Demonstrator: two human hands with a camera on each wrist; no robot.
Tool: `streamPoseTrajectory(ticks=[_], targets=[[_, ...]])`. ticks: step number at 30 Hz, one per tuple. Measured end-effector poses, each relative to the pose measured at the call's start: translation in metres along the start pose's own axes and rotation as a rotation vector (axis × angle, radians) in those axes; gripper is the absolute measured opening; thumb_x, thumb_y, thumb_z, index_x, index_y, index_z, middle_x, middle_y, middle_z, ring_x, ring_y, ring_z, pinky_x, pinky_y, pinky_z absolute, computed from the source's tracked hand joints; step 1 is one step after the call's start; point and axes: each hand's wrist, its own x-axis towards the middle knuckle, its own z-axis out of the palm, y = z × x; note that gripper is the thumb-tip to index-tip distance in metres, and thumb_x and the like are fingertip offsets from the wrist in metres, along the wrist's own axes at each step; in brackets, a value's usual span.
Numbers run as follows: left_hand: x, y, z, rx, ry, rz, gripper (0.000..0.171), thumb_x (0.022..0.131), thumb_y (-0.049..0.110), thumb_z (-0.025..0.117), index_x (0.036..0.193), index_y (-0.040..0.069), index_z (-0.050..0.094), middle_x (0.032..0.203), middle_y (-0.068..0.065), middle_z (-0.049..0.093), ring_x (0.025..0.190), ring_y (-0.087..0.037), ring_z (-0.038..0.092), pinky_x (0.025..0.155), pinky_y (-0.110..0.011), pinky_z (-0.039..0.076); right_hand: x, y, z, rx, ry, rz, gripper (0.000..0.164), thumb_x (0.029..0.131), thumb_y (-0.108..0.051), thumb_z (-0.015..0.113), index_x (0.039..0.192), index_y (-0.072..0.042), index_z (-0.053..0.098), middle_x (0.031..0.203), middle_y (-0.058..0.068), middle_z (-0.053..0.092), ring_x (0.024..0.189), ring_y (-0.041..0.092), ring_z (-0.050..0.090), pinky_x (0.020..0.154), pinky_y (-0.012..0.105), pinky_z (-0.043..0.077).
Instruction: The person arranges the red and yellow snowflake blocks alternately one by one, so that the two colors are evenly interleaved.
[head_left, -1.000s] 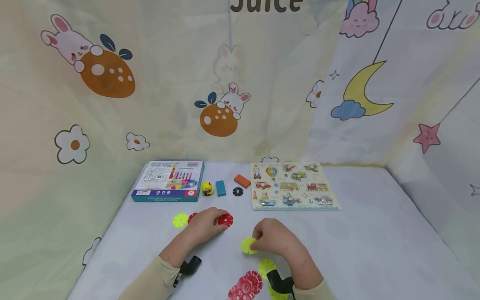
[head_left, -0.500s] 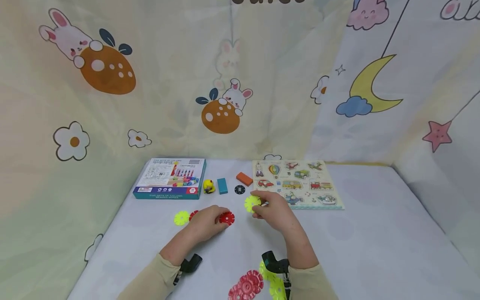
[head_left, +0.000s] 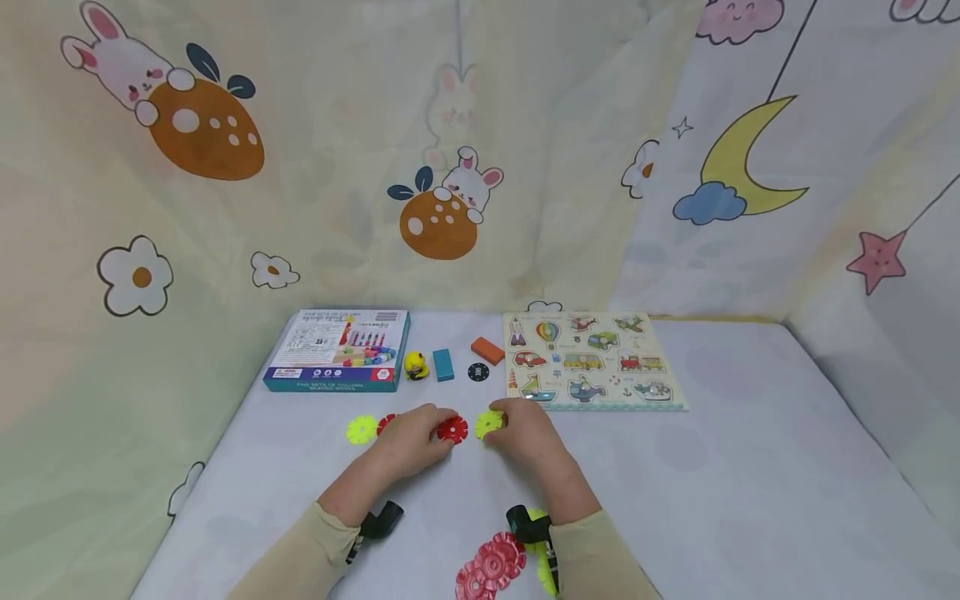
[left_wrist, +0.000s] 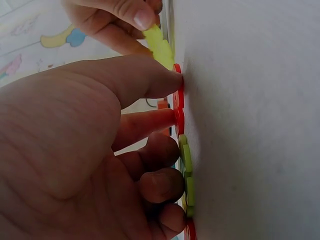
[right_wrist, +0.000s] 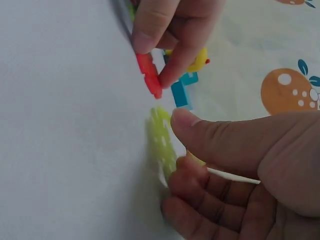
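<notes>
My left hand (head_left: 408,442) pinches a red notched plastic disc (head_left: 453,430) at its edges with thumb and finger, against the white table. Beneath that hand a row of discs runs left: yellow-green discs (left_wrist: 187,175) show under the curled fingers, then another red disc (head_left: 386,423) and a yellow-green disc (head_left: 362,430) at the far end. Between thumb and fingers, my right hand (head_left: 528,442) holds a yellow-green disc (head_left: 488,424) just right of the red one. In the right wrist view this disc (right_wrist: 162,135) is slightly tilted, with a small gap to the red disc (right_wrist: 149,75).
Several red discs (head_left: 495,563) lie near the front, with yellow-green discs (head_left: 543,567) partly hidden by the right wrist's camera. Behind stand a box (head_left: 333,350), yellow duck (head_left: 416,365), blue block (head_left: 443,365), black chip (head_left: 478,372), orange block (head_left: 487,350) and picture puzzle (head_left: 600,400).
My right hand has carried its yellow-green disc forward from the front of the table, then left and down beside the red disc. The left hand has stayed on the red disc.
</notes>
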Motion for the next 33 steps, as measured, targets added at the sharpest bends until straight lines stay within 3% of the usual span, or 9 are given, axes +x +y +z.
streamPoseTrajectory(ticks=[4, 10, 17, 23, 33], targets=[[0.001, 0.002, -0.003, 0.011, -0.001, -0.015, 0.057, 0.078, 0.036, 0.074, 0.131, 0.023, 0.057, 0.103, 0.005, 0.057, 0.092, -0.013, 0.052, 0.077, -0.034, 0.048, -0.001, -0.001, 0.0, -0.078, 0.016, 0.009, 0.052, 0.072, -0.023, 0.082, 0.12, -0.012, 0.064, 0.105, 0.005, 0.062, 0.092, 0.022, 0.053, 0.082, 0.041, 0.048], [0.006, 0.008, -0.005, 0.061, -0.007, -0.034, 0.056, 0.077, 0.034, 0.076, 0.129, 0.023, 0.058, 0.095, 0.005, 0.054, 0.087, -0.012, 0.05, 0.073, -0.03, 0.047, 0.0, 0.002, -0.001, -0.117, 0.02, 0.009, 0.039, 0.076, -0.018, 0.079, 0.111, -0.01, 0.065, 0.086, 0.002, 0.057, 0.078, 0.02, 0.051, 0.072, 0.035, 0.048], [0.022, 0.038, -0.014, 0.016, -0.05, -0.09, 0.059, 0.077, 0.036, 0.077, 0.131, 0.021, 0.057, 0.119, -0.002, 0.057, 0.105, -0.02, 0.052, 0.083, -0.041, 0.049, 0.001, 0.006, 0.0, -0.111, 0.012, 0.007, 0.032, 0.076, -0.019, 0.08, 0.104, -0.012, 0.065, 0.085, 0.001, 0.057, 0.078, 0.02, 0.051, 0.072, 0.034, 0.047], [0.026, 0.043, -0.007, 0.036, -0.057, -0.074, 0.06, 0.075, 0.038, 0.078, 0.13, 0.022, 0.058, 0.122, -0.001, 0.058, 0.111, -0.02, 0.051, 0.089, -0.043, 0.046, 0.002, 0.01, 0.001, -0.097, -0.005, -0.007, 0.028, 0.076, -0.019, 0.079, 0.1, -0.013, 0.065, 0.083, 0.0, 0.055, 0.078, 0.02, 0.05, 0.07, 0.034, 0.046], [0.025, 0.038, 0.007, 0.029, -0.044, 0.04, 0.052, 0.079, 0.039, 0.074, 0.126, 0.022, 0.062, 0.115, 0.0, 0.063, 0.107, -0.021, 0.055, 0.088, -0.041, 0.046, 0.003, 0.01, 0.001, -0.086, 0.005, -0.013, 0.026, 0.077, -0.018, 0.078, 0.098, -0.013, 0.064, 0.081, 0.002, 0.053, 0.076, 0.02, 0.05, 0.067, 0.033, 0.044]])
